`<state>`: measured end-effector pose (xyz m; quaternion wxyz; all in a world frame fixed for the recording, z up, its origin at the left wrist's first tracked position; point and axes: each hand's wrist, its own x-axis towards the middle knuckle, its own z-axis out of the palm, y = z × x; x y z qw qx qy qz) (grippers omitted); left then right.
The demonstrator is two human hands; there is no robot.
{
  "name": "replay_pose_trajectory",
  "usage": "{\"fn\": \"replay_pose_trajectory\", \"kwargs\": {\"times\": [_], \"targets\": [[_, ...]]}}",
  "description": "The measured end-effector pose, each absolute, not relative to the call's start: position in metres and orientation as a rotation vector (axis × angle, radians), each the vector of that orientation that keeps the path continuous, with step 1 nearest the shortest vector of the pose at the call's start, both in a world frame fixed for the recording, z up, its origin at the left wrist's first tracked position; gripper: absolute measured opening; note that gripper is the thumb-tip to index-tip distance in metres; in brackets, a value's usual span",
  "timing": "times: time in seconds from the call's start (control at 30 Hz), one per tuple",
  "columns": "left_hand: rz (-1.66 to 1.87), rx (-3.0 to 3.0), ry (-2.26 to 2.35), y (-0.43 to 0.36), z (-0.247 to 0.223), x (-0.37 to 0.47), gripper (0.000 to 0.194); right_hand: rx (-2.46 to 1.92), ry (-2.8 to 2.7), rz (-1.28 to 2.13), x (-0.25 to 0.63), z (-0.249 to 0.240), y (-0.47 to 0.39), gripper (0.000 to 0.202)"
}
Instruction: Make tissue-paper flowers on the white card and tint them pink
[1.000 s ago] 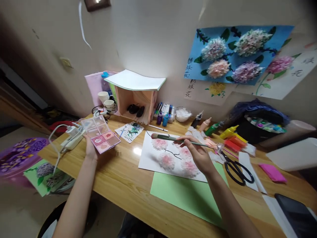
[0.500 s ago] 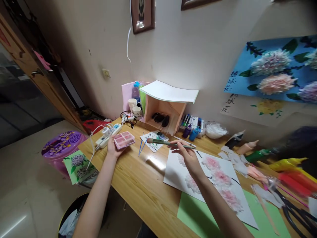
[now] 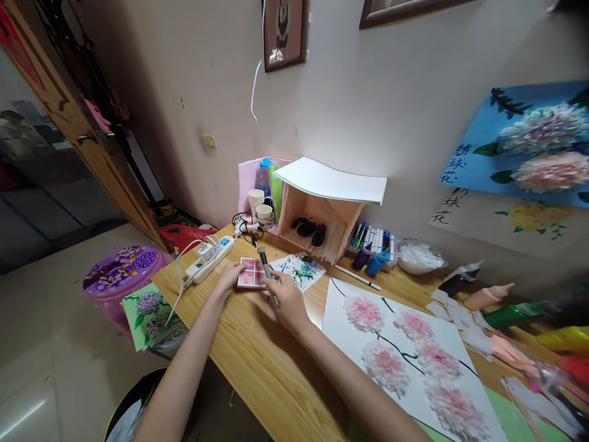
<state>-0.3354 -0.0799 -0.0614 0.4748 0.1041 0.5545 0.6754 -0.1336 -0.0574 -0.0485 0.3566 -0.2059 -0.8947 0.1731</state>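
My left hand grips the left edge of a small pink palette, split into square compartments of pink powder. Closed around a brush with a dark green handle, my right hand is at the palette's right side. The brush's brownish bristles point up and away, above the palette's far right corner. A white sheet with pink fluffy flowers and black branches lies to the right, partly under my right forearm. Behind the right hand is a paint-smeared white paper.
A power strip with plugs and cables lies at the table's left edge. Towards the wall stand a cardboard box, paper cups, markers and a bowl. Paint bottles line the right. A purple stool stands beside the table.
My right hand has moved left from above the flower sheet to the palette, and the brush now points upward. The left hand has shifted slightly right. The view has turned a little left.
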Motion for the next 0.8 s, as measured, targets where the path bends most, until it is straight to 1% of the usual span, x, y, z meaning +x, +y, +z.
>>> {"fn": "replay_pose_trajectory", "kwargs": {"times": [0.1, 0.13, 0.17, 0.23, 0.33, 0.53, 0.67, 0.7, 0.77, 0.8], "targets": [[1.728, 0.301, 1.52, -0.071, -0.068, -0.336, 0.021, -0.526, -2.407, 0.211, -0.154, -0.065, -0.06, 0.028], [1.765, 0.317, 1.569, -0.069, -0.069, -0.337, 0.02, -0.527, -2.436, 0.151, -0.16, -0.068, -0.061, 0.027], [1.799, 0.335, 1.618, -0.068, -0.07, -0.338, 0.019, -0.518, -2.474, 0.099, -0.164, -0.07, -0.062, 0.025], [1.846, 0.388, 1.719, -0.065, -0.072, -0.34, 0.025, -0.496, -2.549, 0.029, -0.172, -0.071, -0.064, 0.024], [1.825, 0.526, 1.882, -0.066, -0.072, -0.339, 0.035, -0.517, -2.607, 0.015, -0.178, -0.072, -0.065, 0.026], [1.688, 0.802, 2.2, -0.093, -0.066, -0.314, 0.043, -0.602, -2.641, 0.081, -0.169, -0.065, -0.061, 0.032], [1.699, 0.956, 2.293, -0.125, -0.056, -0.279, 0.041, -0.639, -2.613, 0.155, -0.129, -0.032, -0.082, 0.043], [1.701, 1.012, 2.284, -0.131, -0.054, -0.267, 0.038, -0.595, -2.545, 0.242, -0.11, -0.026, -0.091, 0.046], [1.565, 1.191, 2.142, -0.138, -0.054, -0.239, 0.033, -0.54, -2.506, 0.273, -0.056, -0.023, -0.11, 0.048], [1.473, 1.246, 2.035, -0.138, -0.056, -0.224, 0.032, -0.564, -2.412, 0.336, -0.022, -0.028, -0.12, 0.044]]}}
